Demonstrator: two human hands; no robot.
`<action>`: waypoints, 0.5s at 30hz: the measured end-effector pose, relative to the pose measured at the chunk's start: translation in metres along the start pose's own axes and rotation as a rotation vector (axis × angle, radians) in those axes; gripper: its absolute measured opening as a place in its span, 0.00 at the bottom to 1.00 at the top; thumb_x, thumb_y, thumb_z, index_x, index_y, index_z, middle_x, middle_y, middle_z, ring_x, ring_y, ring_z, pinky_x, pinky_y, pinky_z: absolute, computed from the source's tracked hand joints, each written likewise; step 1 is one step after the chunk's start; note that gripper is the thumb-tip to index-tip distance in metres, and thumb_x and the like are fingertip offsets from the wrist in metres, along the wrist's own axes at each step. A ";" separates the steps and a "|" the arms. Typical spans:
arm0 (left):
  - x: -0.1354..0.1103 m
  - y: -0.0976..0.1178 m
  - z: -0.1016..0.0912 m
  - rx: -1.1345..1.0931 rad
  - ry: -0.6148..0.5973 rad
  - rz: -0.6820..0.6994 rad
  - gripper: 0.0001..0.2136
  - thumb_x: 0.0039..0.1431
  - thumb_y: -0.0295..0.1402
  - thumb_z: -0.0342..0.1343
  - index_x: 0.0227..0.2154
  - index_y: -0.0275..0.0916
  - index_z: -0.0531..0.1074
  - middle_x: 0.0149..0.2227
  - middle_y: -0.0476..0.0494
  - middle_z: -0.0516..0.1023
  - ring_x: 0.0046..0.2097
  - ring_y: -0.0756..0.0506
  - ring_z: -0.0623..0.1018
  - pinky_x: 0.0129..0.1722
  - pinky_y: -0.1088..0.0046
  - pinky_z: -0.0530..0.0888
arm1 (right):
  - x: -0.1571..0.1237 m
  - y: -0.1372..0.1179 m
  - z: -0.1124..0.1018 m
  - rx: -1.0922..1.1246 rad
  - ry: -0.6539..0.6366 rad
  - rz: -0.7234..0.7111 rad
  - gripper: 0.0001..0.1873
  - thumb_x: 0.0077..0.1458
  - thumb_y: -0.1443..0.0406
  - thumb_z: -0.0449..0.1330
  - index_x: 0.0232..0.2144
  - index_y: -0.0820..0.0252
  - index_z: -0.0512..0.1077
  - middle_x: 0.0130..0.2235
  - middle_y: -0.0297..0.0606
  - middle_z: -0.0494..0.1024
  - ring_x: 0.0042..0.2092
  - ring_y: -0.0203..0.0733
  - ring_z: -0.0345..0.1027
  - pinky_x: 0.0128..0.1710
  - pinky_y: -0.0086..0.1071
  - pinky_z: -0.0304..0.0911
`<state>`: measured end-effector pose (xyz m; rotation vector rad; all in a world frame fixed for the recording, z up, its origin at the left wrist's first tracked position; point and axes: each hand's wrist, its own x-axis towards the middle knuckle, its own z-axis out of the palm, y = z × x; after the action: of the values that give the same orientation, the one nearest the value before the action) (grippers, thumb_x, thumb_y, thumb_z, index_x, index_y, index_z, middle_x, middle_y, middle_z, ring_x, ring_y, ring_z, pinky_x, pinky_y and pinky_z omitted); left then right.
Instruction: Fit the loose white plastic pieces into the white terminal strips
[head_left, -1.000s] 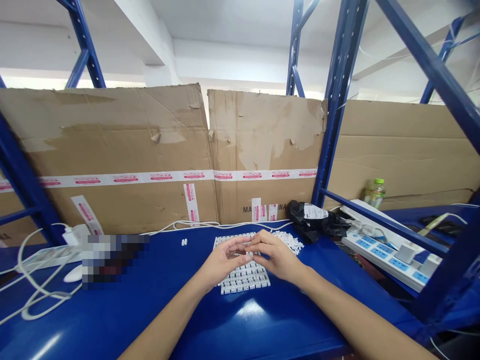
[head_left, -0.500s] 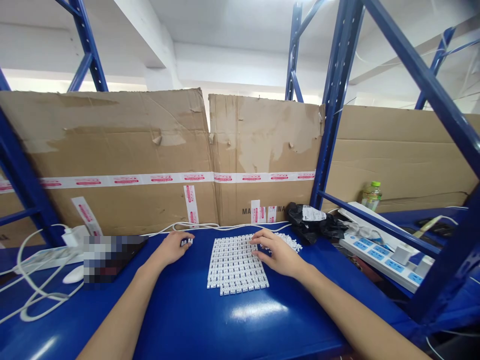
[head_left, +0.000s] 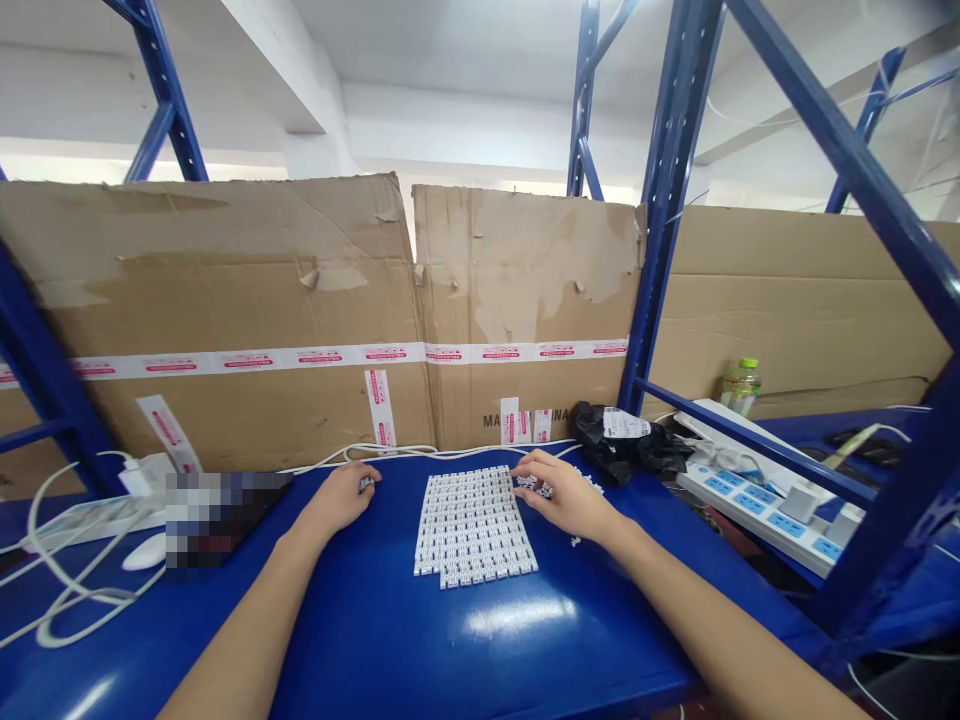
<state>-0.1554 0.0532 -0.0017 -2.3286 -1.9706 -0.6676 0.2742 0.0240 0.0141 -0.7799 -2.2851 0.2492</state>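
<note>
On the blue table, white plastic pieces joined in rows form a flat panel (head_left: pixel 472 525); its lower left corner is stepped. My left hand (head_left: pixel 343 496) rests to the left of the panel, with its fingers curled around a few small white pieces (head_left: pixel 367 484). At the panel's upper right edge is my right hand (head_left: pixel 566 495), palm down, fingers bent and apart, with nothing visible gripped. Beneath and behind that hand lies a heap of loose white pieces (head_left: pixel 534 484), partly hidden by it. One stray piece (head_left: pixel 575 541) sits beside the right wrist.
A black plastic bag (head_left: pixel 630 445) lies at the back right, near a blue upright post (head_left: pixel 660 250). Power strips (head_left: pixel 765 510) line the right side. At left are white cables (head_left: pixel 56 560), a mouse (head_left: pixel 146 551) and a dark, partly blurred object (head_left: pixel 255 510). Cardboard (head_left: pixel 247 280) stands behind.
My right hand has shifted right, off the panel's upper right part toward the loose heap, uncovering that edge. My left hand has turned slightly, still around its pieces. The view has shifted a little.
</note>
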 end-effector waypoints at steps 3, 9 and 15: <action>-0.003 -0.008 -0.006 0.013 0.022 -0.028 0.15 0.53 0.35 0.53 0.37 0.40 0.83 0.45 0.35 0.87 0.47 0.34 0.85 0.54 0.60 0.77 | 0.000 0.002 -0.003 -0.016 0.003 0.016 0.11 0.69 0.64 0.61 0.52 0.55 0.77 0.51 0.44 0.77 0.52 0.47 0.75 0.51 0.41 0.75; -0.005 -0.002 -0.019 0.010 0.047 0.021 0.16 0.53 0.35 0.55 0.39 0.41 0.84 0.49 0.38 0.86 0.53 0.34 0.83 0.59 0.58 0.76 | -0.001 0.016 -0.015 -0.163 0.009 0.061 0.10 0.69 0.64 0.60 0.49 0.58 0.78 0.47 0.44 0.79 0.49 0.49 0.76 0.52 0.43 0.73; -0.047 0.095 -0.027 -0.083 0.091 0.229 0.17 0.68 0.39 0.52 0.48 0.41 0.83 0.49 0.37 0.84 0.53 0.35 0.81 0.58 0.55 0.76 | -0.009 0.045 -0.021 -0.385 -0.016 0.149 0.20 0.65 0.76 0.52 0.52 0.64 0.79 0.47 0.49 0.82 0.52 0.53 0.74 0.56 0.46 0.69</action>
<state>-0.0790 -0.0179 0.0312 -2.4700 -1.6370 -0.8336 0.3143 0.0535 0.0073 -1.1480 -2.3231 -0.1244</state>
